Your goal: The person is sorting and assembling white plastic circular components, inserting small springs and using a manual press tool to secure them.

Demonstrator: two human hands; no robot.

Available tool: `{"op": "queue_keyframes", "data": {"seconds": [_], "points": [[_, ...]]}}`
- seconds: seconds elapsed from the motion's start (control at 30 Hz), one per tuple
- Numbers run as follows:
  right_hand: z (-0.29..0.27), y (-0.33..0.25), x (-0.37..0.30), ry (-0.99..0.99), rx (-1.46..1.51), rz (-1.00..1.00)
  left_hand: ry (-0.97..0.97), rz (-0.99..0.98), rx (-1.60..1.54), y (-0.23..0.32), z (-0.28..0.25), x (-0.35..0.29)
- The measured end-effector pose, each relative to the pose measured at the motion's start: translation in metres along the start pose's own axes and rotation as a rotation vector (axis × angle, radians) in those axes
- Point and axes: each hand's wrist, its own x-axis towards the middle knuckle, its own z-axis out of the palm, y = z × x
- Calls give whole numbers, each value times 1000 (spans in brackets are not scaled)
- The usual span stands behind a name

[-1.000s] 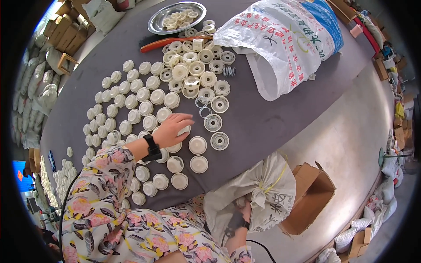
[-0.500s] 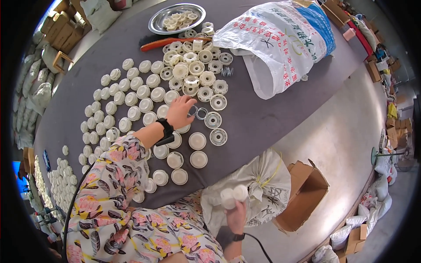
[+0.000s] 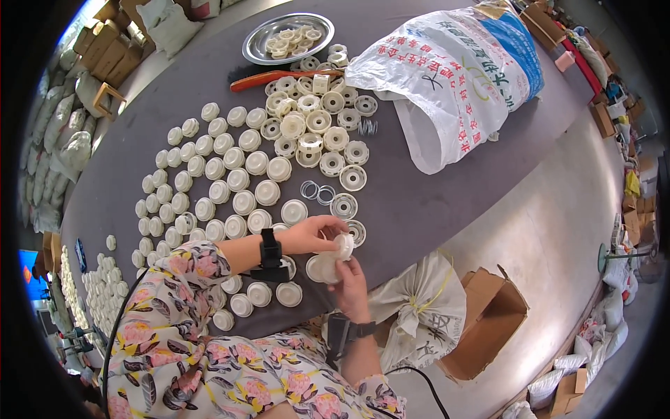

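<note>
Above the near edge of the grey table, my two hands meet at a white round plastic cap [image 3: 344, 244]. My left hand [image 3: 312, 235] has its thumb and fingers closed on the cap's upper side. From below, my right hand [image 3: 350, 290] grips white round plastic too; its fingers partly hide how many pieces it holds. Just left of these fingers is another white round cap [image 3: 319, 269], seemingly on the table. Two thin metal coil springs [image 3: 317, 192] lie beyond my left hand. Beside them is an open white ring-shaped part [image 3: 343, 206] with a metallic inside.
Rows of white caps [image 3: 237, 179] cover the table's left side. Open round parts [image 3: 319, 121] are heaped farther back, near a red-handled brush [image 3: 269, 78], a metal dish [image 3: 322, 25] and a plastic bag [image 3: 447, 84]. A tied sack [image 3: 426, 300] and cardboard box [image 3: 488, 321] stand at right.
My left hand has drawn back from the springs toward me. My right hand has risen from beside the sack with its white caps, and both hands now meet over the table edge.
</note>
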Motion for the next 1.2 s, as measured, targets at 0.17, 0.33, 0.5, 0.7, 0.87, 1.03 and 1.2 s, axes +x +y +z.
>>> {"op": "queue_keyframes", "data": {"seconds": [0.17, 0.33, 0.5, 0.7, 0.87, 1.03, 1.2], "points": [[22, -5, 12, 53, -130, 10, 26, -55, 35, 4, -6, 1], [20, -14, 25, 157, -42, -152, 72, 57, -78, 10, -17, 30], [9, -20, 22, 200, 68, -219, 390, 226, 728, -8, -42, 91], [-14, -30, 13, 454, -48, -326, 262, 271, 1103, -13, -8, 120], [-46, -39, -19, 473, -131, -390, 195, 447, 883, -7, 16, 93], [-79, -21, -67, 318, 133, -129, 167, 399, 842, -8, 16, 71], [-153, 44, -120, 482, -179, -28, 12, 573, 966, -11, 54, 78]]}}
